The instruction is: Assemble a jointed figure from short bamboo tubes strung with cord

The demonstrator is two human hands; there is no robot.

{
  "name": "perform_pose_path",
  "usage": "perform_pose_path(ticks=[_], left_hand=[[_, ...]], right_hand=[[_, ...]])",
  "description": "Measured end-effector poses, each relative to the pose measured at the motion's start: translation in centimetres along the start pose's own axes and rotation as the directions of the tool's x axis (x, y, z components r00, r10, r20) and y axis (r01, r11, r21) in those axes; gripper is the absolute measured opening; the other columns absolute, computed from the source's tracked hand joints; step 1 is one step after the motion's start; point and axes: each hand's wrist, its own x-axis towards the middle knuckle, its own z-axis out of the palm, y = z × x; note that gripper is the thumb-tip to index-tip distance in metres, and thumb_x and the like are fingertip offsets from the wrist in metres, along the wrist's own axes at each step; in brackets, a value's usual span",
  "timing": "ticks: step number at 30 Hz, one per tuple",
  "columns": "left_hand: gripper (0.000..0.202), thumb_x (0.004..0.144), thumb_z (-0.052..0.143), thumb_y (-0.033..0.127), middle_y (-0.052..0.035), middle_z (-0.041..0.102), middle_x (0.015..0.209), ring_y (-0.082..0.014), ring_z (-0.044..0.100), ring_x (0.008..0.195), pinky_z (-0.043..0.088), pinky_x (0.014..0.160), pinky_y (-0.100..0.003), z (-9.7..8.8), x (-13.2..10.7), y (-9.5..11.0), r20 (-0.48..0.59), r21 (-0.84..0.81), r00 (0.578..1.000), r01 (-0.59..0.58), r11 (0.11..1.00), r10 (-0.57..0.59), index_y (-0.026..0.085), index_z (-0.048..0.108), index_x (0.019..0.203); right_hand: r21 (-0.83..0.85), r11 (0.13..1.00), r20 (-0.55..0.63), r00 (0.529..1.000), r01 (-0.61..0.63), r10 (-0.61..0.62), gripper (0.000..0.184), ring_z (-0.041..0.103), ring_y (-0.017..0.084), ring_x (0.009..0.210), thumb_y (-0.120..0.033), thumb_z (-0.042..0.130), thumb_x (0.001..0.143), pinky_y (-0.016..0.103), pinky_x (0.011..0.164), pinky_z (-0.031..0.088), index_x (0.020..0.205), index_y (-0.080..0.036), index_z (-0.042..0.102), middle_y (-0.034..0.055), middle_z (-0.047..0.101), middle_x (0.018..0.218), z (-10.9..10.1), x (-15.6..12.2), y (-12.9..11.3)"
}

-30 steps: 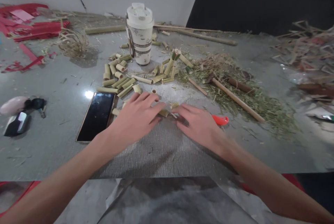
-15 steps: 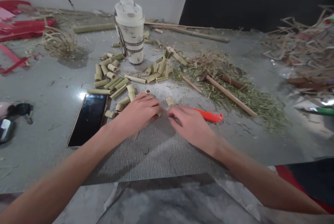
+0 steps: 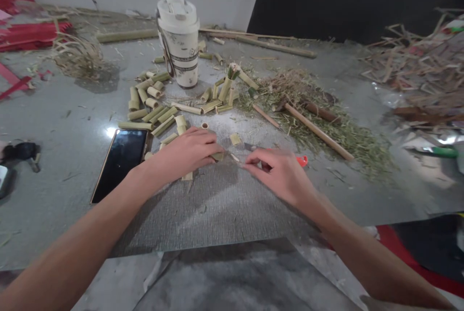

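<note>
My left hand [image 3: 184, 152] lies on the grey table [image 3: 217, 204] with its fingers curled over a short green bamboo piece [image 3: 218, 156]. My right hand [image 3: 281, 173] is just right of it, thumb and forefinger pinched together near a thin bamboo sliver [image 3: 235, 157]; what they pinch is too small to name. A red-handled knife [image 3: 300, 160] lies behind the right hand, its blade [image 3: 250, 147] pointing left. Several cut bamboo pieces [image 3: 159, 113] are scattered beyond my left hand.
A black phone [image 3: 121, 163] lies left of my left hand. A white lidded cup [image 3: 179, 40] stands at the back. Green shavings and long sticks [image 3: 315, 130] cover the right. Red strips [image 3: 29, 35] lie far left, dry scraps [image 3: 416, 69] far right.
My left hand curled over the bamboo piece. My right hand lifted off the knife handle and closed into a pinch, leaving the blade visible. The camera view shifted slightly.
</note>
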Motion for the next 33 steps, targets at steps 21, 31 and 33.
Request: perform_pose_path(ticks=[21, 31, 33], left_hand=[[0.035, 0.109, 0.065, 0.031, -0.0139, 0.068, 0.138, -0.0348, 0.064, 0.13, 0.052, 0.106, -0.05, -1.3, -3.1, -0.1, -0.046, 0.089, 0.994, 0.102, 0.991, -0.098, 0.021, 0.066, 0.142], [0.024, 0.115, 0.053, 0.027, -0.0101, 0.071, 0.121, -0.0301, 0.067, 0.118, 0.053, 0.102, -0.047, 1.3, -2.3, 0.3, -0.082, -0.021, 0.992, 0.091, 0.996, -0.092, 0.019, 0.071, 0.13], [0.025, 0.115, 0.052, 0.026, -0.0113, 0.07, 0.119, -0.0299, 0.067, 0.114, 0.055, 0.101, -0.048, 1.4, -2.3, 0.2, -0.087, -0.031, 0.993, 0.082, 0.996, -0.084, 0.017, 0.072, 0.127]], right_hand=[[-0.406, 0.799, 0.313, 0.889, 0.443, -0.334, 0.027, 0.071, 0.02, 0.086, -0.002, 0.051, 0.101, 0.033, 0.055, 0.04, 0.112, -0.019, 0.068, 0.0086, 0.074, 0.111, 8.0, 0.9, -8.8], [-0.477, 0.735, 0.324, 0.874, 0.482, -0.363, 0.028, 0.071, 0.025, 0.078, -0.006, 0.041, 0.104, 0.037, 0.061, 0.05, 0.113, -0.011, 0.067, 0.0134, 0.075, 0.1, 9.2, 1.2, -8.0], [-0.477, 0.736, 0.321, 0.874, 0.481, -0.364, 0.026, 0.07, 0.025, 0.077, -0.006, 0.041, 0.104, 0.038, 0.063, 0.05, 0.109, -0.013, 0.066, 0.0125, 0.074, 0.098, 9.3, 1.2, -8.0]])
